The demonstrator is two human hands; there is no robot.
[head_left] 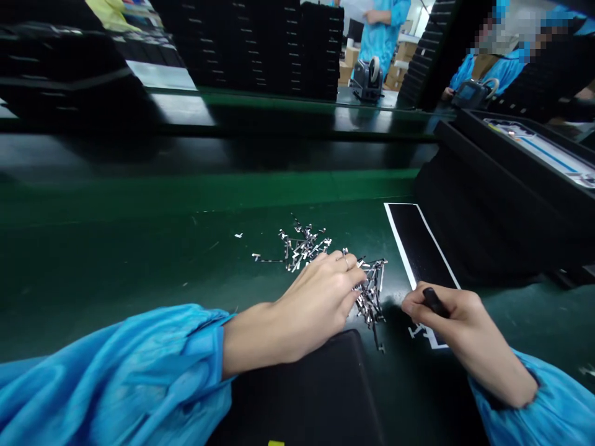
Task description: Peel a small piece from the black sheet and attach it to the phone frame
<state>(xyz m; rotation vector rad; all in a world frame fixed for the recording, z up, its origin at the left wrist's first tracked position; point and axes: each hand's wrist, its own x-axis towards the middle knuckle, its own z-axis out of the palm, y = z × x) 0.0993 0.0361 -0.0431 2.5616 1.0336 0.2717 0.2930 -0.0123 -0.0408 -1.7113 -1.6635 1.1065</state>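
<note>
On the green table (139, 248):
Metal clips (369, 291): heaped just beyond the left fingertips, touched.
Left hand (316, 303): loose, nearer, grasping nothing clearly.
Right hand (446, 310): clenched around a black pen (434, 301).

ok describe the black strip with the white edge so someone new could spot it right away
Start at the green table and go right of the pile of small metal parts. The black strip lies flat there, running away from the right hand. Only it has a thin white border; the black pad nearer the person has none.
</note>
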